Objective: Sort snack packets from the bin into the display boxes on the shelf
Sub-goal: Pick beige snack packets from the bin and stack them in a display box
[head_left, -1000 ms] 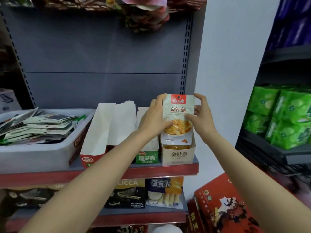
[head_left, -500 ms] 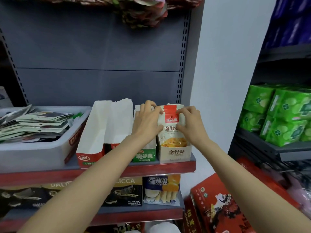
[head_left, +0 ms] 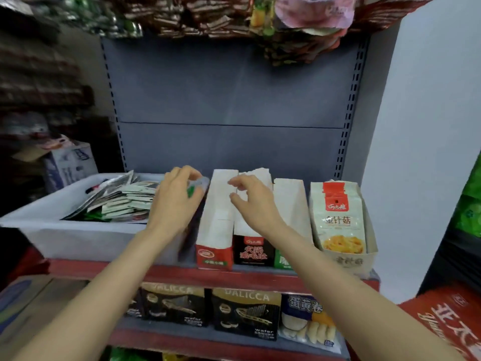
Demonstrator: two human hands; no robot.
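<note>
Left hand (head_left: pixel 177 201), centre frame at the white bin's (head_left: pixel 78 238) right end, pinches a blurred green-and-white packet (head_left: pixel 196 187). Right hand (head_left: pixel 253 201) hovers over the display boxes (head_left: pixel 217 217), fingers loosely curled, holding nothing. Yellow packet (head_left: pixel 339 217) stands in the rightmost box (head_left: pixel 348 261).

white bin (head_left: pixel 78 238), red shelf edge (head_left: pixel 182 276)

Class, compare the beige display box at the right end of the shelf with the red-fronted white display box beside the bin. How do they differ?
The beige display box holds an upright orange-and-white snack packet; no packet shows above the red-fronted white display box. The beige box's front is beige; the other's is red with a green strip. The beige box stands farthest right, the red-fronted one next to the grey bin. Both are open-topped cardboard boxes on the same shelf.
</note>
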